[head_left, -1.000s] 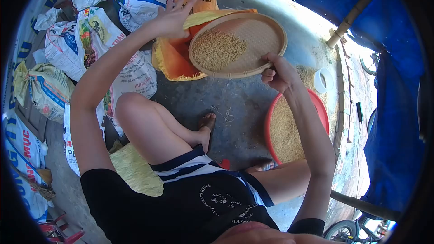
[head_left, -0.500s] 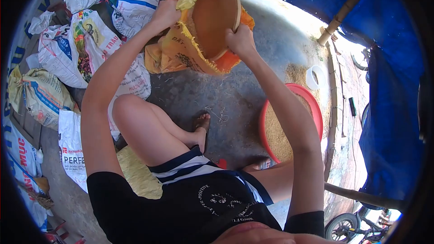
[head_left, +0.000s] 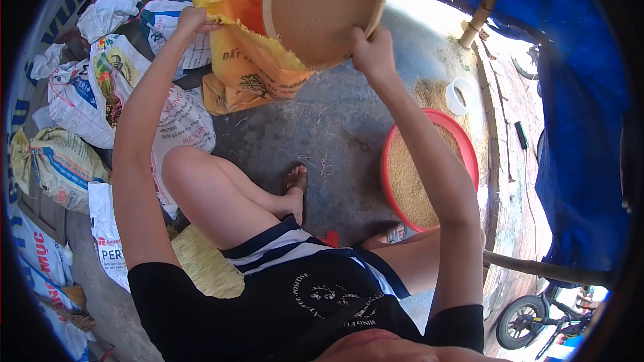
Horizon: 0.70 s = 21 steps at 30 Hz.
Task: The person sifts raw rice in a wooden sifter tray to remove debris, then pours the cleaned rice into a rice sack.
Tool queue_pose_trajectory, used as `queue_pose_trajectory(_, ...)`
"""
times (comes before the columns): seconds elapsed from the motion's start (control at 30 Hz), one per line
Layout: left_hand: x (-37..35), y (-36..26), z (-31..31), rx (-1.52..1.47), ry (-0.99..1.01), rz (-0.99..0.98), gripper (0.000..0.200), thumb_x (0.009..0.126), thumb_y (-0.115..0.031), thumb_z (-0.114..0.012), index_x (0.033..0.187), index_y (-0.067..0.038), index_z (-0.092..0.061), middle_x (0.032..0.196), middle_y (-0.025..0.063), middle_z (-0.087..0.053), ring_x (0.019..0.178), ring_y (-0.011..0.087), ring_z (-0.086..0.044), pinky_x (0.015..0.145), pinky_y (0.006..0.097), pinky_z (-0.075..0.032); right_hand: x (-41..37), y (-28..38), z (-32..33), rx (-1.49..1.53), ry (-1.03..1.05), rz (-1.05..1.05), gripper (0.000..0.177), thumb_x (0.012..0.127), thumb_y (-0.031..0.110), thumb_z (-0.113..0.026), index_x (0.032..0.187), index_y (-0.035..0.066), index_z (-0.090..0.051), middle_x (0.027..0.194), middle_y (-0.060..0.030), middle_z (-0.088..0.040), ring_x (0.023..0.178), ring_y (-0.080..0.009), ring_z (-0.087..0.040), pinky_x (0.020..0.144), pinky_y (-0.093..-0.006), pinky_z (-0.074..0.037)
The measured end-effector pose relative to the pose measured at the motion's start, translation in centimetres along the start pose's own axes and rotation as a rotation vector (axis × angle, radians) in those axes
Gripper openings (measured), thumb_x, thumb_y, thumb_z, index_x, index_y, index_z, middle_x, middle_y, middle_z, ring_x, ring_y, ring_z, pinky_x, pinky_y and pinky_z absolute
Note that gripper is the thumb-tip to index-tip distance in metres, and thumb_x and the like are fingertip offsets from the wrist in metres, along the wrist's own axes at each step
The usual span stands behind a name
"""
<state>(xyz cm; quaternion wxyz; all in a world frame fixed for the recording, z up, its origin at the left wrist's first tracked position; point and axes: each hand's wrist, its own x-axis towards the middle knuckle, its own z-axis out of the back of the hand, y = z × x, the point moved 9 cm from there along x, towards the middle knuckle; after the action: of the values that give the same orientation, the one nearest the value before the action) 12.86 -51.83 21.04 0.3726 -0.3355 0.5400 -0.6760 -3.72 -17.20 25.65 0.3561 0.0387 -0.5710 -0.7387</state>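
Note:
My left hand [head_left: 194, 21] is closed on the frayed yellow rim of an orange printed sack [head_left: 251, 70], pulling its mouth wide. In my right hand [head_left: 373, 53] is the edge of a round, shallow woven basket [head_left: 322, 7], fingers wrapped over its rim. The basket is tilted, with its inner face toward me, and overlaps the right side of the sack's mouth. No grain shows on its woven surface. The sack's lower part rests on the floor, and its inside is mostly hidden behind the basket.
A red basin [head_left: 473, 161] of grain [head_left: 412, 181] stands right of my legs. Beyond it, a white tub [head_left: 459, 96] sits near spilled grain. Several filled sacks [head_left: 124, 70] crowd the left. A bamboo pole [head_left: 493, 3] and blue tarp [head_left: 580, 161] are at the right.
The basket has come out of the sack's mouth to the right and upward, and its powdery contents no longer show. My left hand has drawn the sack's rim to the left.

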Motion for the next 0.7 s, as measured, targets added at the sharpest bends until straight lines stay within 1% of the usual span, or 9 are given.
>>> queue_pose_trajectory(0.03, 1.1, 0.3, 0.9, -0.199, -0.016, 0.02, 0.024, 0.074, 0.001, -0.039, 0.089, 0.018, -0.043, 0.089, 0.0245, -0.053, 0.073, 0.0349, -0.059, 0.06, 0.0368, -0.054, -0.1, -0.6, 0.9, 0.192, 0.047, -0.162, 0.018, 0.075, 0.013, -0.047, 0.078, -0.005, -0.05, 0.055, -0.0098, -0.049, 0.043, -0.0163, -0.048, 0.039, -0.0287, -0.036)
queue_pose_trajectory(0.1, 4.0, 0.6, 4.7, -0.247, -0.171, -0.005, 0.025, 0.072, 0.006, -0.037, 0.094, 0.019, -0.037, 0.093, 0.0261, -0.05, 0.076, 0.0363, -0.058, 0.062, 0.0375, -0.054, -0.2, 0.0, 4.0, 0.469, -0.019, -0.238, 0.016, 0.077, 0.012, -0.048, 0.077, -0.004, -0.046, 0.057, -0.0038, -0.041, 0.039, -0.0094, -0.035, 0.035, -0.023, -0.026)
queue_pose_trajectory(0.17, 6.4, 1.0, 8.9, -0.478, -0.291, -0.068, 0.031, 0.07, 0.011, -0.034, 0.1, 0.019, -0.028, 0.1, 0.0284, -0.044, 0.077, 0.0389, -0.056, 0.067, 0.0392, -0.054, -0.3, -0.1, 7.4, 0.657, -0.098, -0.285, 0.011, 0.078, 0.009, -0.047, 0.078, -0.002, -0.044, 0.058, -0.0024, -0.038, 0.04, -0.0087, -0.029, 0.036, -0.0218, -0.023)
queue_pose_trajectory(0.2, 8.6, 0.7, 11.2, 0.343, -0.292, -0.09, 0.037, 0.075, -0.019, -0.038, 0.092, 0.013, -0.042, 0.092, 0.0255, -0.051, 0.079, 0.0379, -0.056, 0.065, 0.0419, -0.05, -0.4, -0.6, 9.3, 0.672, -0.144, -0.301, 0.011, 0.078, 0.009, -0.047, 0.078, -0.002, -0.043, 0.058, -0.0024, -0.037, 0.04, -0.0085, -0.029, 0.036, -0.0217, -0.023)
queue_pose_trajectory(0.23, 12.5, 1.6, 14.9, 1.163, -0.259, -0.134, 0.058, 0.079, -0.049, -0.041, 0.084, 0.006, -0.056, 0.083, 0.0226, -0.057, 0.081, 0.037, -0.056, 0.063, 0.0445, -0.047, -0.5, -1.3, 11.3, 0.686, -0.195, -0.316, 0.01, 0.078, 0.008, -0.046, 0.079, -0.002, -0.043, 0.058, -0.0023, -0.037, 0.04, -0.0083, -0.028, 0.037, -0.0216, -0.023)
queue_pose_trajectory(0.33, 11.2, 2.1, 20.9, 1.28, -0.45, -0.06, 0.08, 0.072, -0.069, -0.024, 0.077, 0.001, -0.062, 0.08, 0.0231, -0.058, 0.083, 0.0365, -0.055, 0.065, 0.0462, -0.043, -2.2, -3.4, 17.2, 0.577, -0.296, -0.264, 0.011, 0.077, 0.008, -0.047, 0.078, -0.001, -0.041, 0.057, -0.0025, -0.037, 0.04, -0.008, -0.028, 0.036, -0.0214, -0.023)
queue_pose_trajectory(0.57, 11.4, 7.2, 21.4, 1.366, -0.515, 0.065, 0.062, 0.075, -0.054, -0.031, 0.087, 0.001, -0.057, 0.088, 0.0208, -0.056, 0.089, 0.0329, -0.053, 0.071, 0.0421, -0.042, -9.0, -11.9, 26.3, 0.038, -0.444, -0.435, 0.021, 0.076, 0.015, -0.047, 0.079, -0.005, -0.046, 0.054, -0.0054, -0.043, 0.037, -0.0088, -0.035, 0.033, -0.0238, -0.026)
queue_pose_trajectory(0.63, 12.7, 7.8, 21.5, 1.388, -0.481, 0.05, 0.058, 0.075, -0.05, -0.032, 0.09, 0.001, -0.055, 0.09, 0.0201, -0.055, 0.09, 0.0319, -0.052, 0.072, 0.041, -0.041, -11.0, -14.4, 27.6, 0.029, -0.452, -0.467, 0.022, 0.076, 0.017, -0.046, 0.076, -0.004, -0.047, 0.053, -0.0049, -0.044, 0.037, -0.0096, -0.035, 0.033, -0.024, -0.026)
queue_pose_trajectory(0.7, 14.0, 7.8, 21.9, 1.41, -0.447, 0.033, 0.053, 0.076, -0.046, -0.034, 0.093, 0.001, -0.054, 0.092, 0.0195, -0.054, 0.092, 0.0309, -0.052, 0.074, 0.0398, -0.041, -12.6, -17.3, 29.6, -0.152, -0.376, -0.554, 0.028, 0.074, 0.019, -0.045, 0.085, -0.006, -0.05, 0.056, -0.0133, -0.053, 0.04, -0.0158, -0.047, 0.037, -0.0281, -0.035)
